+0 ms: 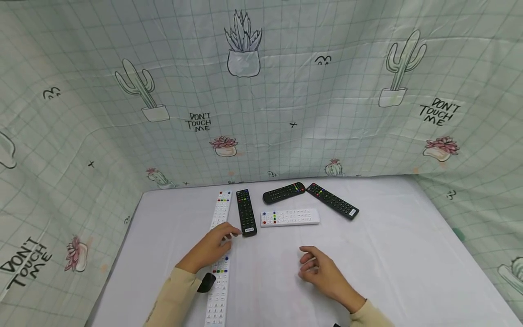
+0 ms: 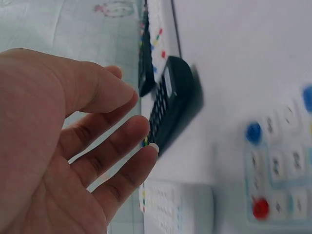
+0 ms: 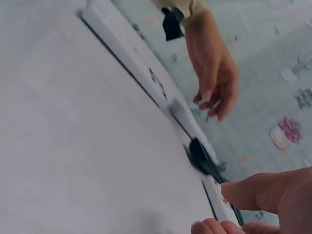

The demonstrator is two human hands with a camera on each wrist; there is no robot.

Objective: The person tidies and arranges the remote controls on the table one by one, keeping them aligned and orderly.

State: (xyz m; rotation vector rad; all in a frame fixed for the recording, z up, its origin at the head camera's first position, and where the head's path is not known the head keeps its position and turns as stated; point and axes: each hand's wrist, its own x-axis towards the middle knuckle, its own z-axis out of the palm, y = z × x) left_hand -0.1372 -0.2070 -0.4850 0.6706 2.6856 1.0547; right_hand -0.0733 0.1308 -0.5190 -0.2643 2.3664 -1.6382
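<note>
My left hand [image 1: 213,247] is over a column of two white remote controls, an upper one [image 1: 221,209] and a lower one [image 1: 217,299], and partly hides both. Its fingertips come close to the near end of a black remote control [image 1: 246,211]. In the left wrist view, nothing sits between the thumb and the loosely bent fingers, and the black remote [image 2: 178,92] shows just past them. My right hand [image 1: 323,274] hovers at the right with loosely curled fingers and holds nothing. The right wrist view shows its thumb [image 3: 253,194] and the left hand [image 3: 214,73] across from it.
Another white remote [image 1: 290,217] lies crosswise right of the upright black one. Behind it, two more black remotes, one on the left [image 1: 283,193] and one on the right [image 1: 333,201], lie at angles. A printed cloth [image 1: 269,100] walls the white table [image 1: 388,254] at back and sides.
</note>
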